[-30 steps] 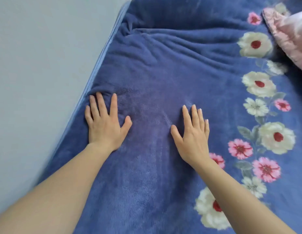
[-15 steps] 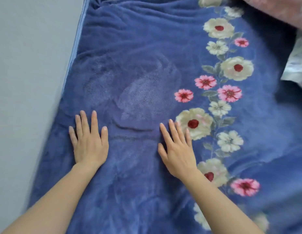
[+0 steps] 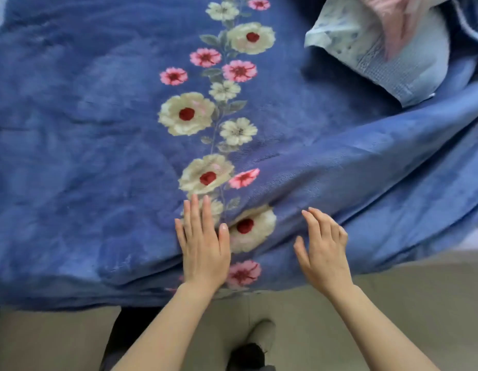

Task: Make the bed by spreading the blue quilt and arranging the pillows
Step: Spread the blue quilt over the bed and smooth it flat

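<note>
The blue quilt (image 3: 85, 145) with a band of white and pink flowers covers the bed. A thick fold of it (image 3: 366, 178) runs from the middle out to the right edge. My left hand (image 3: 203, 245) lies flat on the quilt near the bed's front edge, fingers straight, beside a white flower. My right hand (image 3: 323, 247) is at the foot of the fold, fingers slightly bent and holding nothing. A light blue pillow (image 3: 387, 54) lies at the top right, with a pink pillow (image 3: 403, 20) partly over it.
The quilt's front edge hangs over the bed side above a beige floor (image 3: 406, 295). My foot in a light slipper (image 3: 259, 341) stands on the floor just below the hands. A dark gap (image 3: 125, 325) shows under the bed.
Both hands slid along the quilt toward the bed's near edge and to the right, across the flower band. The view shifted: the wall is gone, the floor and pillows now show.
</note>
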